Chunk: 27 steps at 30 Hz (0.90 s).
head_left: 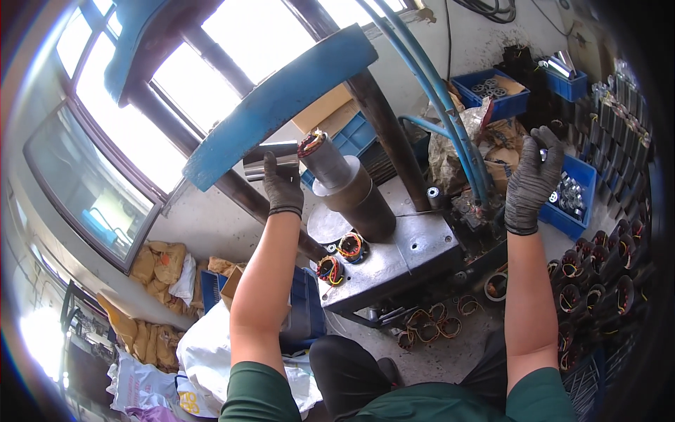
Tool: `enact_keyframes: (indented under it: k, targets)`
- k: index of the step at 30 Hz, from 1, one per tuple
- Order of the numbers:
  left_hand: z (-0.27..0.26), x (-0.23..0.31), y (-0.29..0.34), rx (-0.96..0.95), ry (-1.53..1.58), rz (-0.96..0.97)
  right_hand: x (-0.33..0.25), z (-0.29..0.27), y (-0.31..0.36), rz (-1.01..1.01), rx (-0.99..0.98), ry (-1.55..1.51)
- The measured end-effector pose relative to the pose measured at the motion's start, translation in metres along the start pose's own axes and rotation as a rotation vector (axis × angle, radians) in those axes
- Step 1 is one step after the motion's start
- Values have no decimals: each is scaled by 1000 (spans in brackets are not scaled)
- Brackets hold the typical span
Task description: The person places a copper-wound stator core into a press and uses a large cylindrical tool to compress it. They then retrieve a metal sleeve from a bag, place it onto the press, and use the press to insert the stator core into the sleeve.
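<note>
My left hand (284, 188), in a dark grey glove, grips a shiny metal tube (254, 167) under the press's blue crosspiece (281, 91). Just right of it, a wound motor stator (311, 143) with copper wire and coloured leads sits atop a stepped metal post (351, 193). Two more wound stators (351, 247) stand at the left front of the steel press table (415, 246). Raised at the right, my gloved right hand (533, 184) has its fingers curled together. A small bright spot shows between them; what it is I cannot make out.
Beyond my right hand stands a blue bin (587, 204) of small metal parts. Dark cylinders with wires (594, 267) are stacked at the right. Blue hoses (450, 112) run down beside the press column (394, 141). Copper coils (432, 323) lie on the floor.
</note>
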<state>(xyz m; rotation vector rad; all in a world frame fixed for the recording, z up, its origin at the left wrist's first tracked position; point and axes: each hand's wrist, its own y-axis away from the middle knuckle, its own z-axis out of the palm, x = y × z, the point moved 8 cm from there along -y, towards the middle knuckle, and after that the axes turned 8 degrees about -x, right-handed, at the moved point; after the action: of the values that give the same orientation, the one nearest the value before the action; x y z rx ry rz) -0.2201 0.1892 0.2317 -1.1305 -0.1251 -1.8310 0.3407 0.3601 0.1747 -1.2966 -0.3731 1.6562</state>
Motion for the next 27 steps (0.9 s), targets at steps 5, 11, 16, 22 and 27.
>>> enact_keyframes:
  k: [5,11,16,22,27]
  targets:
    - [10,-11,-24,-103,-9,-77,5,-4,2,25,26,-38]
    - [15,-17,-52,-101,-61,-169,-2,-5,3,33,37,26]
    - [39,-15,-58,-222,-104,-93,-4,-5,3,28,27,27]
    - [55,-14,-68,-256,-98,-90,-2,-8,3,8,42,18]
    - [60,-7,-79,-298,-148,-92,-4,-5,4,5,39,7]
